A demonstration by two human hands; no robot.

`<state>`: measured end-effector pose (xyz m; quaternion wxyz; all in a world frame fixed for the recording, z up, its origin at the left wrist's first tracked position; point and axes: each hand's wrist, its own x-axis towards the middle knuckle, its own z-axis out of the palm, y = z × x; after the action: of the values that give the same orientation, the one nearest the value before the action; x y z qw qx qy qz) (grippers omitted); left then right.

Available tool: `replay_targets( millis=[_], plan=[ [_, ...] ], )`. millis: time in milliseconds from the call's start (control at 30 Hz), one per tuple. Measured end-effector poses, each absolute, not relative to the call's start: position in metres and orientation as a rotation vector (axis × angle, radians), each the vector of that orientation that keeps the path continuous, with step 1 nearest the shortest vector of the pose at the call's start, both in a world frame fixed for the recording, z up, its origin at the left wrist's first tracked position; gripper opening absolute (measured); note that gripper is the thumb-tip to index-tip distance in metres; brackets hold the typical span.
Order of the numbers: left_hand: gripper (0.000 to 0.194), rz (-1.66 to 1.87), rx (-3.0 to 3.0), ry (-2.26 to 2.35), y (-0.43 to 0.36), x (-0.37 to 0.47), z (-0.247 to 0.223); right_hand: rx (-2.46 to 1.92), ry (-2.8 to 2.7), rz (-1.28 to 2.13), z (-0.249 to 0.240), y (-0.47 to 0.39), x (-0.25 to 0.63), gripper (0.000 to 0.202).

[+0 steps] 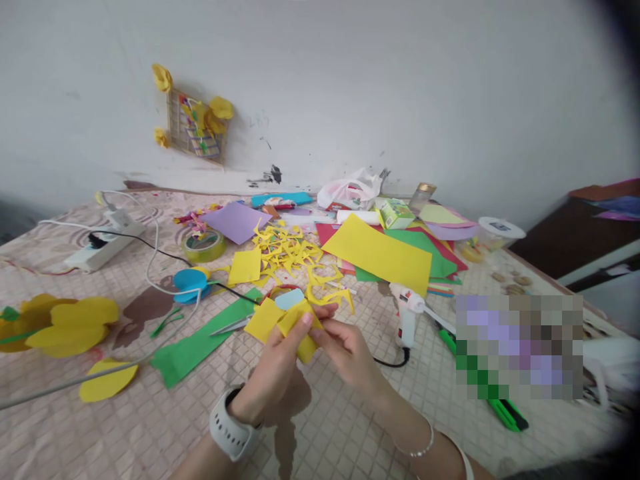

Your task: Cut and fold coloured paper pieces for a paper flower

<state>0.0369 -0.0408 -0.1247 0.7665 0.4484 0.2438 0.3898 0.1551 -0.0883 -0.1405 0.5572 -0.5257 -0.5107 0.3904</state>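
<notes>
We pinch a folded yellow piece (307, 350) between left hand (281, 353) and right hand (350, 350) above the table (200, 427), its shaping apparently unfinished, with yellow scraps (287, 255) already cut and a large yellow sheet (383, 257) beyond.

checkered table with yellow scraps, green strip

checkered table (135, 440) with yellow scraps (280, 251), green strip (193, 348)

Craft workspace (150, 433) with glue gun (407, 321)
</notes>
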Motion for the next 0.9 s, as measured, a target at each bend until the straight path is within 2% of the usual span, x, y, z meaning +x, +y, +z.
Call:
replay_targets(
  millis=[133,333,600,800,900],
  plan=[
    [0.023,0.933,1.011,0.563,-0.031,0.036,-0.128,-1.282,-1.105,0.856,-0.142,-0.087,0.158,0.035],
    [0.011,0.973,1.012,0.672,-0.021,0.031,-0.132,-1.328,-1.076,0.786,-0.148,-0.087,0.16,0.039],
    [0.023,0.979,1.045,0.726,-0.021,0.029,-0.129,-1.334,-1.087,0.797,-0.147,-0.087,0.158,0.039],
    [0.014,0.97,1.078,0.769,-0.018,0.03,-0.13,-1.319,-1.029,0.809,-0.149,-0.085,0.159,0.04],
    [0.016,0.976,1.101,0.782,-0.016,0.03,-0.129,-1.293,-0.978,0.826,-0.152,-0.083,0.162,0.037]
  ],
)
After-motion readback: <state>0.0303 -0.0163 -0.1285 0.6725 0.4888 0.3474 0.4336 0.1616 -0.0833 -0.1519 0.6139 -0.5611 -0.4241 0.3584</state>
